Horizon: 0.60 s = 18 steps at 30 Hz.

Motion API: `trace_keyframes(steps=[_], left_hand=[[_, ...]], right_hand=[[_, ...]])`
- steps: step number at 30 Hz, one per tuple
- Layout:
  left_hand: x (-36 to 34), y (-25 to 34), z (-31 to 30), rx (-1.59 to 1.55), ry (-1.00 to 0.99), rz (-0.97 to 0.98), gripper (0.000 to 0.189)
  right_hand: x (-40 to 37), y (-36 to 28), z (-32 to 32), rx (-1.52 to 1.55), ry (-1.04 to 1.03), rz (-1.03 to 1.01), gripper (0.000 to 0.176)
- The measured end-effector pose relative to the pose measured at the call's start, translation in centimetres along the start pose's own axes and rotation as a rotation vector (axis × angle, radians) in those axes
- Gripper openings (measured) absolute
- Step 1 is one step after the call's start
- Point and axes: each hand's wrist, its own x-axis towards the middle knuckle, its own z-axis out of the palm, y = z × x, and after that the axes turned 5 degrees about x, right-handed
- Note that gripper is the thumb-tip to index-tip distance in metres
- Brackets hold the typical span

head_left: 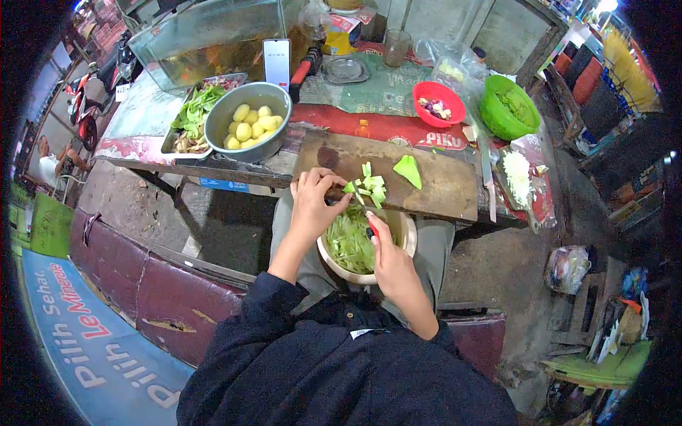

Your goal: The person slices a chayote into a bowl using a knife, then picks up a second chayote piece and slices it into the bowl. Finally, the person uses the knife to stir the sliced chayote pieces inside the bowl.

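My right hand (392, 264) grips a knife (359, 194) by its red and black handle, the blade angled up and away over the near edge of a wooden cutting board (444, 177). Just left of the blade, the fingers of my left hand (314, 204) pinch a pale green vegetable piece (349, 187), mostly hidden by the fingertips. Cut vegetable sticks (372, 186) lie against the blade's right side. A larger green wedge (408, 171) rests farther right on the board. Below both hands, a cream bowl (410, 238) between my knees holds thin green shreds (351, 245).
Left on the table are a metal basin (213, 131) of peeled potatoes, a tray of leafy greens (192, 113) and a propped phone (276, 62). To the right stand a red bowl (439, 117), a green basin (508, 126), another knife (487, 174) and white shreds (517, 177) on a small board.
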Motion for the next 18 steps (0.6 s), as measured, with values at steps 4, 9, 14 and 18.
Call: trace_keyframes(steps=[4,9,14,18], left_hand=[[0.1,-0.2,-0.1,-0.011,-0.004,0.002,0.03],[0.0,-0.2,-0.1,0.0,-0.008,-0.007,0.028],[-0.1,-0.7,0.0,-0.009,-0.006,0.003,0.029],[-0.2,-0.9,0.3,-0.013,0.024,0.022,0.03]], right_hand=[[0.3,0.0,0.0,-0.06,-0.022,0.029,0.045],[0.3,2.0,1.8,-0.101,0.022,-0.005,0.044],[-0.2,-0.8,-0.8,-0.026,-0.113,0.148,0.042],[-0.7,-1.3,-0.7,-0.012,-0.054,0.067,0.043]])
